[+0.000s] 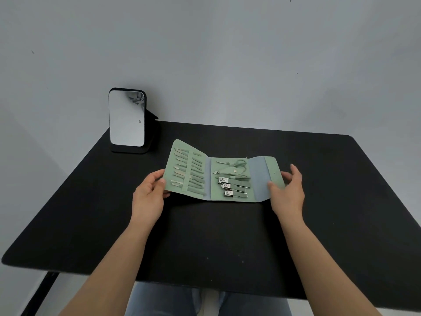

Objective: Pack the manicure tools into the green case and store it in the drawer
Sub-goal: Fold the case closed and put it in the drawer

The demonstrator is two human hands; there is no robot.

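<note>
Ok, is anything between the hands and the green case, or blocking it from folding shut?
No. The left hand and right hand already grip the green case at its ends. Nothing lies on it except the tools in their loops. No drawer is in view.

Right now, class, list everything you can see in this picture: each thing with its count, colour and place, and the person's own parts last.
table: one, black, fills the middle of the view against a grey wall.
mirror: one, black frame and stand, upright at the table's far left corner.
case: one, green with a blue-grey strip inside, unfolded on the table's middle.
thin tools: about ten, silver and green, strapped in the case's left panel.
nail clippers: three, silver, in the middle panel.
scissors: one, green handles, above the clippers.
jeans: blue, below the table's near edge.
left hand: grips the case's left edge.
right hand: grips the right flap.
</note>
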